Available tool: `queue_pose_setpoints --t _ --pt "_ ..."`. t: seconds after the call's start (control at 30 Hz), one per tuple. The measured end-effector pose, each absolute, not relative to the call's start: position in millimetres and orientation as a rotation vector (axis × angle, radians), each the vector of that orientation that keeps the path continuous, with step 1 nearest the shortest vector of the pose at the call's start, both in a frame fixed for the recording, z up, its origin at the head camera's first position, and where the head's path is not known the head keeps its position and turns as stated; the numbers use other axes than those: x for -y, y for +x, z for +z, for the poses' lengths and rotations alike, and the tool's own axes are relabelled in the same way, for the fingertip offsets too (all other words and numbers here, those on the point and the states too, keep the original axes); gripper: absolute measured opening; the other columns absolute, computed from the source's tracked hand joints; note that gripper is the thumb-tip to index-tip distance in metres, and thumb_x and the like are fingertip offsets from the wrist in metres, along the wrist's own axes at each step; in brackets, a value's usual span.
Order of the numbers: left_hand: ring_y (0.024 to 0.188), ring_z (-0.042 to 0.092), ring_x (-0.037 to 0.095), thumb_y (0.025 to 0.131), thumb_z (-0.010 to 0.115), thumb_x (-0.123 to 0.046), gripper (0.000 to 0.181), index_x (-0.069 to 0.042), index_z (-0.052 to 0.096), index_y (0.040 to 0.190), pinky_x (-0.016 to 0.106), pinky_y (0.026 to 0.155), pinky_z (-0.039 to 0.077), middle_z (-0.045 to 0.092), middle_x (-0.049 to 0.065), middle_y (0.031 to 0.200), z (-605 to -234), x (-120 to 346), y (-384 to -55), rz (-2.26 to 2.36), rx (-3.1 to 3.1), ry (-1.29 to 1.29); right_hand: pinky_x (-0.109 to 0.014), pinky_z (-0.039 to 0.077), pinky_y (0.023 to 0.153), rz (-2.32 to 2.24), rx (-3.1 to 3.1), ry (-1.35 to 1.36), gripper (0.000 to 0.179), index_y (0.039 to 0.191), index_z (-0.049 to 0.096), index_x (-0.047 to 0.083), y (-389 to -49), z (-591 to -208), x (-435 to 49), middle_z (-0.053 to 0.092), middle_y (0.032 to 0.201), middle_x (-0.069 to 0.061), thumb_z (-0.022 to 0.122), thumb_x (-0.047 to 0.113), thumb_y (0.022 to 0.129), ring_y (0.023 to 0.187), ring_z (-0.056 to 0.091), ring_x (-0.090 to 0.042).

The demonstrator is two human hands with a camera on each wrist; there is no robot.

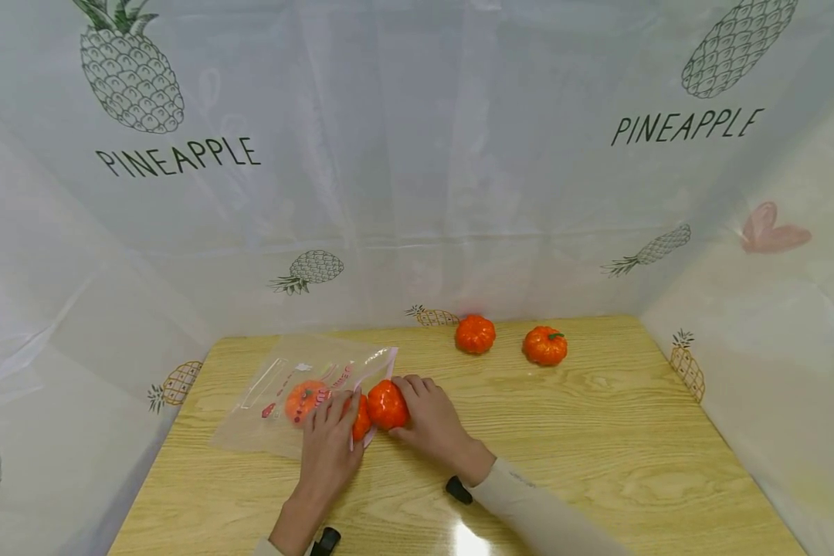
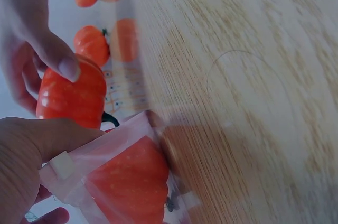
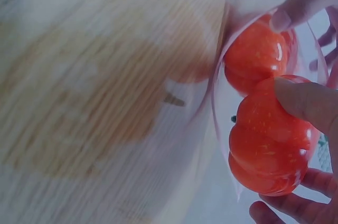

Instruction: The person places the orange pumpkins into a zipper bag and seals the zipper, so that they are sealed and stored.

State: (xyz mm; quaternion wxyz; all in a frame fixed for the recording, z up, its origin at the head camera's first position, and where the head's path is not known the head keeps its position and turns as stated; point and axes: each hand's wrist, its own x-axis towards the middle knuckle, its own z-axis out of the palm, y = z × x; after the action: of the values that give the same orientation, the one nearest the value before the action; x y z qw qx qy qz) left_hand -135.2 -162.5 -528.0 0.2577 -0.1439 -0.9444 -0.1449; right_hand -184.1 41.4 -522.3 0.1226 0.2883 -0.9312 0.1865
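A clear zip bag [image 1: 260, 435] with pink printing lies on the left of the table, its mouth facing right. My left hand [image 1: 332, 444] pinches the bag at its mouth, thumb on the rim. One small glossy orange pumpkin [image 1: 299, 403] is deep inside the bag; another pumpkin [image 3: 253, 57] sits just within the mouth. In my right hand [image 1: 432, 421], gripped between thumb and fingers, is a third pumpkin [image 1: 387, 405], right at the opening and against the one inside. Its dark green stem [image 2: 110, 119] shows in the left wrist view.
Two more orange pumpkins stand near the table's back edge, one pumpkin [image 1: 476, 334] in the middle and one pumpkin [image 1: 544, 347] farther right. White sheeting [image 1: 403, 193] printed with pineapples walls the wooden table [image 1: 598, 448] at the back and sides.
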Motion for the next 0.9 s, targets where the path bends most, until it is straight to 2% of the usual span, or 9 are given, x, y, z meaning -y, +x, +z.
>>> queue_pose_setpoints --t 0.43,0.9 --pt "0.124 0.055 0.04 0.064 0.099 -0.007 0.079 0.002 0.068 0.137 0.057 0.104 0.042 0.063 0.017 0.133 -527.7 163.0 -134.7 -0.37 2.575 -0.396 -0.042 0.051 0.107 0.546 2.714 0.853 0.082 0.146 0.055 0.006 -182.5 -520.8 -24.7 0.063 0.134 -0.009 0.092 0.04 0.081 0.118 0.061 -0.029" --pt "0.123 0.054 0.039 0.071 0.098 -0.013 0.073 0.001 0.068 0.137 0.056 0.102 0.042 0.062 0.017 0.135 -523.9 161.7 -133.5 -0.36 2.611 -0.386 -0.04 0.051 0.107 0.526 2.705 0.874 0.08 0.146 0.056 0.006 -184.3 -519.9 -7.2 0.064 0.131 -0.01 0.091 0.038 0.082 0.117 0.061 -0.028"
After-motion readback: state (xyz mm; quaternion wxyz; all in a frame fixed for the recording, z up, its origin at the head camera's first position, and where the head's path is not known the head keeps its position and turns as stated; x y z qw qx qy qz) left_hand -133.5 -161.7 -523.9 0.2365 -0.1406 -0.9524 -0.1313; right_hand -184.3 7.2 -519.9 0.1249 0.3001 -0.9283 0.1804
